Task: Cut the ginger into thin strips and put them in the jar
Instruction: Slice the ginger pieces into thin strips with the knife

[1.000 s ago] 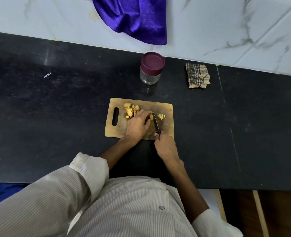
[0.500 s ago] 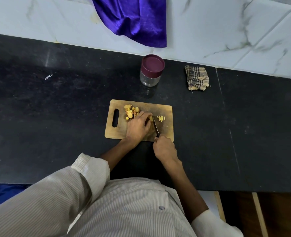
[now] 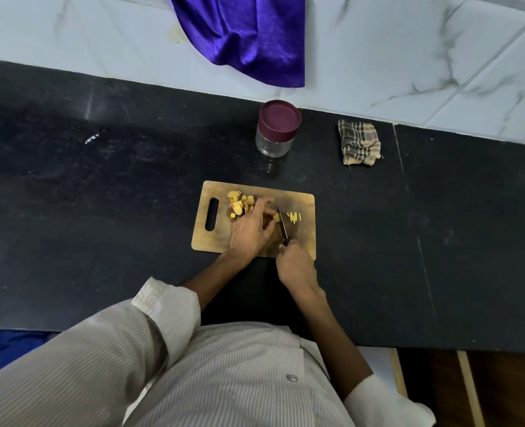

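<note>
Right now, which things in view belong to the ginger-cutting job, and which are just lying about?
In use:
wooden cutting board
yellow ginger pieces
cut ginger strips
small dark-handled knife, gripped by right hand
left hand, steadying ginger
clear glass jar with maroon lid

Lying about:
checked brown cloth
hanging purple fabric

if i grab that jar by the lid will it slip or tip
The jar looks like clear glass, so probably smooth and breakable. It seems empty, so likely light. Short and wide with its maroon lid on, it should stand steady, unlikely to tip.
</note>
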{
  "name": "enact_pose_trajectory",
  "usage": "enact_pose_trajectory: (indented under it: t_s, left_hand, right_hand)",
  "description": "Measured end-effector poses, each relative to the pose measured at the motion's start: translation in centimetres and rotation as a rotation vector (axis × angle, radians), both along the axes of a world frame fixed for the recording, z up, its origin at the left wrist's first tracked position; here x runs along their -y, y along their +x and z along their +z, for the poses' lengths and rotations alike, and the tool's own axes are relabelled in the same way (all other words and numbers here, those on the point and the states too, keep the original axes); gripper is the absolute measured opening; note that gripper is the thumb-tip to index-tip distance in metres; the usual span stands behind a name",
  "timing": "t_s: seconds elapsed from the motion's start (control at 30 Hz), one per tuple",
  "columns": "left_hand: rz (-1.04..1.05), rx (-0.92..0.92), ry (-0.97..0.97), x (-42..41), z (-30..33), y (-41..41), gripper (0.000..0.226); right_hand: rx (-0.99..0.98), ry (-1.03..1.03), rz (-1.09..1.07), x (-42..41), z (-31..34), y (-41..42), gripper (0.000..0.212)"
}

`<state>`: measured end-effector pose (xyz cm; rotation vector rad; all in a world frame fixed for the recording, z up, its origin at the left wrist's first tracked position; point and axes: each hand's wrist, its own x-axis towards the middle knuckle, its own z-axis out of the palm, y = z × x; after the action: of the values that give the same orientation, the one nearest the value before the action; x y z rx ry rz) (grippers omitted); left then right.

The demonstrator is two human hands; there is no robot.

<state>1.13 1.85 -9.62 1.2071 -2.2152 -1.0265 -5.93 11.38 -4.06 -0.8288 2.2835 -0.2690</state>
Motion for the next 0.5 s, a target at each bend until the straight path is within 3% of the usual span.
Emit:
enact_pose_trajectory:
  t_s: [0.5]
  left_hand:
    - [0.003,0.021,-0.045,-0.1,-0.2,-0.1,0.041]
  right_hand:
    - [0.031,-0.055,-0.058,-1.0,-1.1,-0.1,0.030]
